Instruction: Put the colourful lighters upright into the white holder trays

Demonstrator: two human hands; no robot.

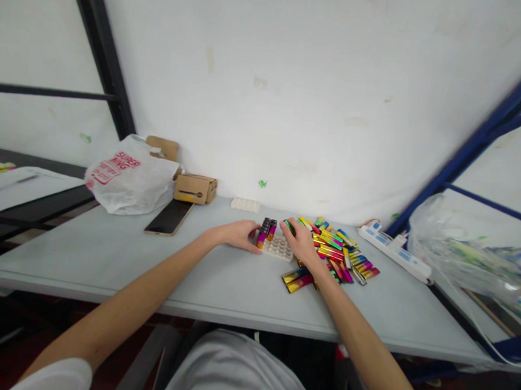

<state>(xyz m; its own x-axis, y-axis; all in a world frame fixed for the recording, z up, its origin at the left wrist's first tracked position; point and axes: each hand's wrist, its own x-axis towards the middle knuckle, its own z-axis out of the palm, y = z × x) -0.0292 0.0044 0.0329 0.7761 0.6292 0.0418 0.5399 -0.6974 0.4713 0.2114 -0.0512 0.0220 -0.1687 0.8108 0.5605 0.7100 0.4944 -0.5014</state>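
A small white tray [279, 248] with rows of holes lies on the table, and several purple-and-yellow lighters [262, 235] with dark tops stand upright at its left end. My left hand [241, 235] curls around that end, thumb at the front, steadying the tray; part of its grip is hidden. Above the tray's right side, my right hand [300, 242] is closed, with a lighter [289, 226] showing green and dark at the fingertips. Beside and under the right wrist lies a loose pile of shiny, multicoloured lighters [330, 252].
Against the wall lies another white tray [245, 204]. To the left are a phone [169, 217], a small cardboard box [195, 189] and a white plastic bag [131, 178]. A power strip [396, 252] and a clear bag [473, 249] lie to the right.
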